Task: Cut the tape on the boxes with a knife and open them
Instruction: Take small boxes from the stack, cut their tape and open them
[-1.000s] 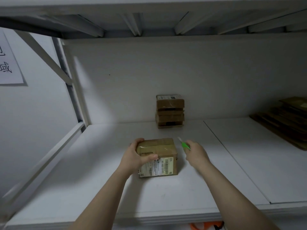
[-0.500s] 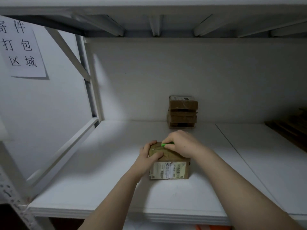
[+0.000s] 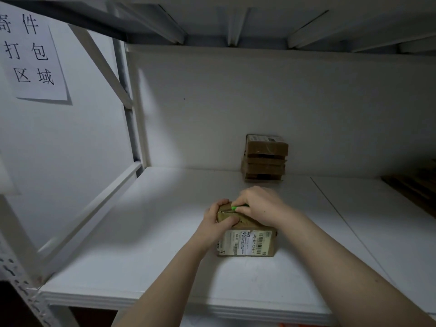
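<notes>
The right hand [image 3: 259,208], a second ago beside the box [image 3: 247,244] with the green knife [image 3: 232,208] raised, now lies over the box's top, blade against the far left edge by the left hand [image 3: 218,223], whose thumb has shifted onto the top.

The white shelf [image 3: 141,244] before me is two boards meeting at a seam [image 3: 345,223] on my right; a plain back panel [image 3: 259,90] closes it behind; ribs [image 3: 236,27] run under the shelf overhead; a diagonal brace [image 3: 101,67] crosses the left frame; a paper sign [image 3: 30,55] with six black characters hangs on the left wall; dark flat cardboard [image 3: 415,185] lies far right.
</notes>
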